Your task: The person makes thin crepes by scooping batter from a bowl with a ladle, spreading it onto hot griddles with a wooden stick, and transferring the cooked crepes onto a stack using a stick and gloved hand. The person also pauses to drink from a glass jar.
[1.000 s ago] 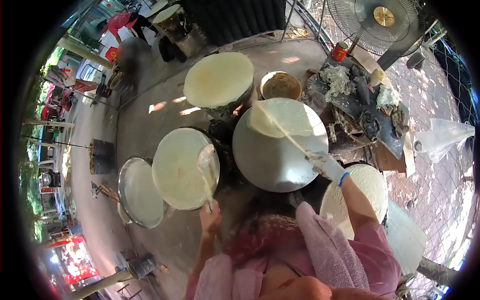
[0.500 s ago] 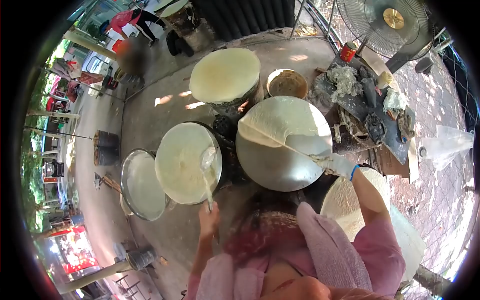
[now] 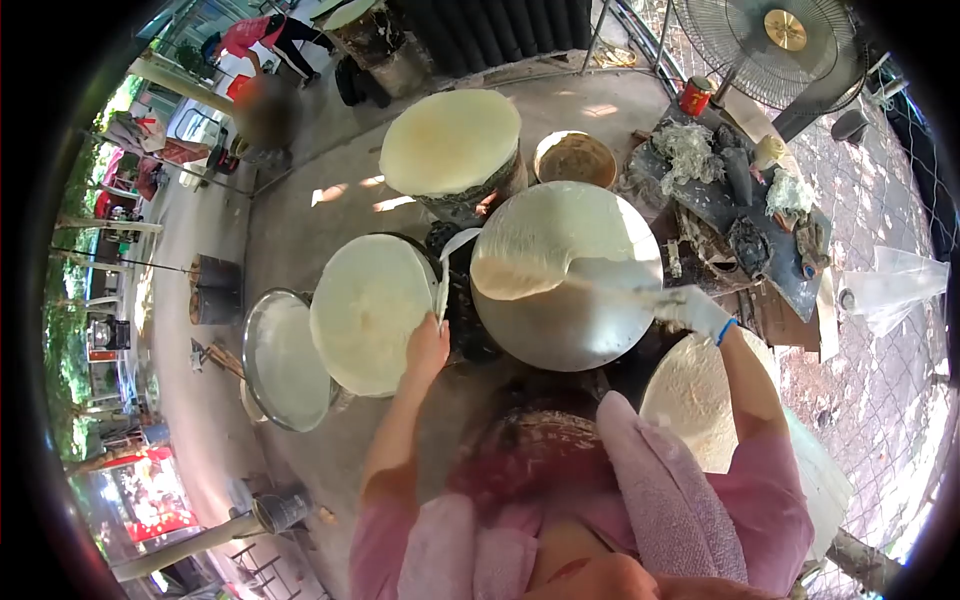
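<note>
My left hand (image 3: pixel 428 345) is closed around the handle of a ladle (image 3: pixel 443 285), whose pale bowl is over the gap between two round griddles. The left griddle (image 3: pixel 365 315) is covered with a pale, smooth layer. My right hand (image 3: pixel 695 312), in a whitish glove with a blue cuff, grips a thin stick-like spreader (image 3: pixel 610 292), blurred by motion, low over the middle griddle (image 3: pixel 560 340). Pale batter (image 3: pixel 530 225) covers the far part of this griddle; its near part is bare shiny metal.
Another coated griddle (image 3: pixel 450 140) stands behind, beside a round tub (image 3: pixel 575 160). A metal basin (image 3: pixel 290 360) of pale liquid is at left. Pale flat sheets (image 3: pixel 705 400) are stacked at right. A fan (image 3: pixel 785 30) and a cluttered board (image 3: pixel 740 190) stand at back right. A person (image 3: pixel 265 40) bends over far away.
My left hand has moved up and slightly right, taking the ladle off the left griddle. My right hand has shifted slightly right and up, and the spreader has swung across the middle griddle.
</note>
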The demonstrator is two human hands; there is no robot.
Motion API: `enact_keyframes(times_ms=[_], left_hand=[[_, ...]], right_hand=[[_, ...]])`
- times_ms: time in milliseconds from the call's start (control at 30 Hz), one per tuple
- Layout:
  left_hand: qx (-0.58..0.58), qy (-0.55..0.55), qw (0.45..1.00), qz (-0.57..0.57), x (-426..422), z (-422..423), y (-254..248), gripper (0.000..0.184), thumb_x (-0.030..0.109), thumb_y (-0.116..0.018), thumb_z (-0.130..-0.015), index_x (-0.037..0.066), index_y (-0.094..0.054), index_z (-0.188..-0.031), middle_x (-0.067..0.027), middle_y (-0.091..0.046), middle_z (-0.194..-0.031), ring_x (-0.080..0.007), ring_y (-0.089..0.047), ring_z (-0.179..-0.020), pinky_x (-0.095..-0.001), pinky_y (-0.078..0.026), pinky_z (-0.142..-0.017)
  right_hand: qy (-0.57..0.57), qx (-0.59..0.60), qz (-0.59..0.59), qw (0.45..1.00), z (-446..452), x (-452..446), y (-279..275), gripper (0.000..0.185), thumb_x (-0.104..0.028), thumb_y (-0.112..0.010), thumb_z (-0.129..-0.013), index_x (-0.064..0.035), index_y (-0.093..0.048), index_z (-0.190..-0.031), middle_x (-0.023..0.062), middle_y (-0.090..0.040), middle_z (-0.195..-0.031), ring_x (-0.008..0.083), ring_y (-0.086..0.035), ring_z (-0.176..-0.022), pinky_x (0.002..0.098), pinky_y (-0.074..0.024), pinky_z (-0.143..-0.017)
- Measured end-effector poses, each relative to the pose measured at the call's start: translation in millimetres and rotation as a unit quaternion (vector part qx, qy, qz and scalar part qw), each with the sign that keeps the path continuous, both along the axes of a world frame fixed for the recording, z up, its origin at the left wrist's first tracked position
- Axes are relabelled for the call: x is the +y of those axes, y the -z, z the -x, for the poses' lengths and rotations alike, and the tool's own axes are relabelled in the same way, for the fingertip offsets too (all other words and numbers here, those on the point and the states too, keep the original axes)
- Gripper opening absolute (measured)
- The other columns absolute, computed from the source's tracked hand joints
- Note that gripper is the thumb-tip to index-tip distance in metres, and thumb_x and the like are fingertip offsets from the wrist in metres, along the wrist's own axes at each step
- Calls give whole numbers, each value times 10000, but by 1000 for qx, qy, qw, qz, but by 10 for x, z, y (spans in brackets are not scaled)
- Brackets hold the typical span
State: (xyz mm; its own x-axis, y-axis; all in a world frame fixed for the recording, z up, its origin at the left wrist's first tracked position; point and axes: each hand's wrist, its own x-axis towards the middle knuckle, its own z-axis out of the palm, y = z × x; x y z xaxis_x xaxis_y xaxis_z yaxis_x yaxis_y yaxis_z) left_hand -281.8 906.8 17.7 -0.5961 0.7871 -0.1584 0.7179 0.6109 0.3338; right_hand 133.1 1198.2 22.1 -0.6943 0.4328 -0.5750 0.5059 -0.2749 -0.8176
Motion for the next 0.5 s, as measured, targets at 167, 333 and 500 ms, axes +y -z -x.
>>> enact_keyframes(times_ms=[167,333,500], left_hand=[[79,85,990,76,37,-82,-35,222,244,-491,-966,32,-552,-940,-197,-645,-760,-404,-653,-734,-521,-521,-653],[24,132,978,159,-573,-300,-314,218,239,-468,-971,34,-539,-991,-225,-659,-802,-410,-654,-713,-534,-519,-646],[-146,103,966,188,-973,-653,-67,251,258,-485,-959,17,-517,-1023,-260,-651,-814,-459,-630,-762,-549,-497,-679]], right_hand=[[-6,29,-15,999,240,81,529,292,-204,-663,-907,-47,-685,-1152,-54,-553,-716,49,-465,-576,202,-347,-485],[-85,-41,79,992,40,-335,406,258,-203,-681,-892,-77,-704,-1116,-65,-530,-653,60,-422,-505,212,-320,-465],[126,12,151,980,-359,-1294,-115,394,-213,-726,-858,-21,-636,-1189,-48,-576,-697,50,-491,-517,198,-374,-449]])
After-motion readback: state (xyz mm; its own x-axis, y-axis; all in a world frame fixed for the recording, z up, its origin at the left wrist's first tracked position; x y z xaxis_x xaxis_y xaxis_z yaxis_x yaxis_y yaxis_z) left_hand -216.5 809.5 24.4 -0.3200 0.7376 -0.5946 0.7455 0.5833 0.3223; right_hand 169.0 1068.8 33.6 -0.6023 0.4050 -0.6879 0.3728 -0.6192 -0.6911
